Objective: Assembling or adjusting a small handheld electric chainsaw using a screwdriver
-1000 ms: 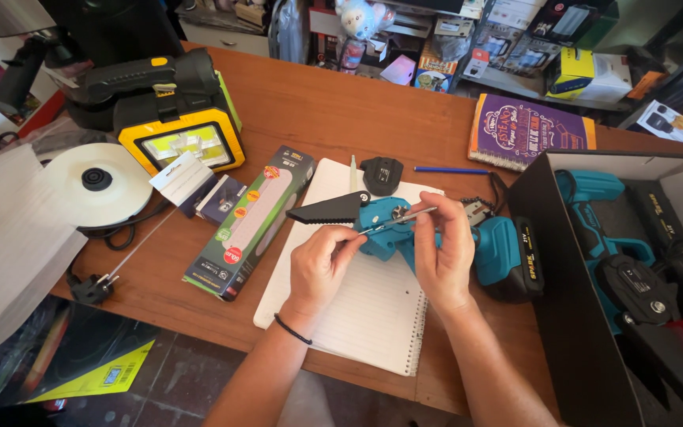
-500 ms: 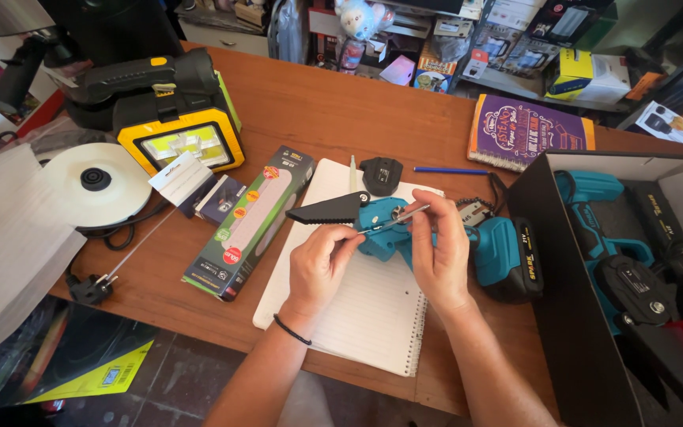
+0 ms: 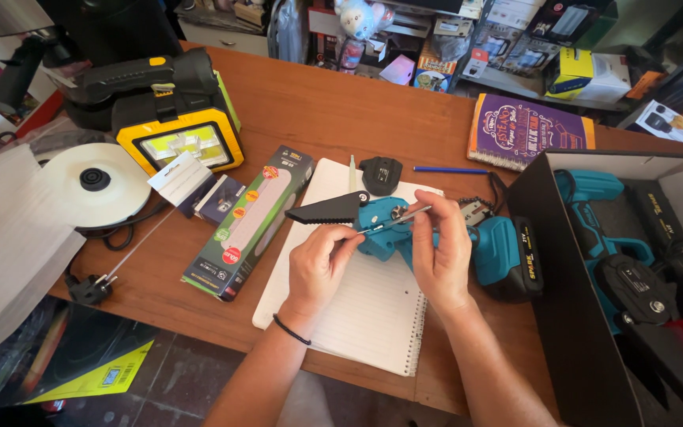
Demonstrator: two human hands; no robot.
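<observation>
Both hands work over an open lined notebook (image 3: 357,304) lying on the wooden counter (image 3: 318,111). The right hand (image 3: 443,257) has its grip clenched around the body of a teal cordless cutting tool (image 3: 405,229) and also pinches a thin metal rod (image 3: 401,219) between thumb and forefinger; the rod slants down to the left toward a fastener on the tool's head. The left hand (image 3: 318,265), with a dark band at the wrist, has its fingers curled in, the fingertips touching the underside of the tool head near the rod's lower end; whether it grasps anything there cannot be told. The tool rests above the notebook, its black toothed blade guard (image 3: 327,210) pointing left and its battery end (image 3: 507,257) lying to the right on the counter. Just left of the notebook lies a long green and black package (image 3: 250,221). A yellow work light (image 3: 179,142) stands farther left. An open box (image 3: 618,261) at right holds another teal tool.
</observation>
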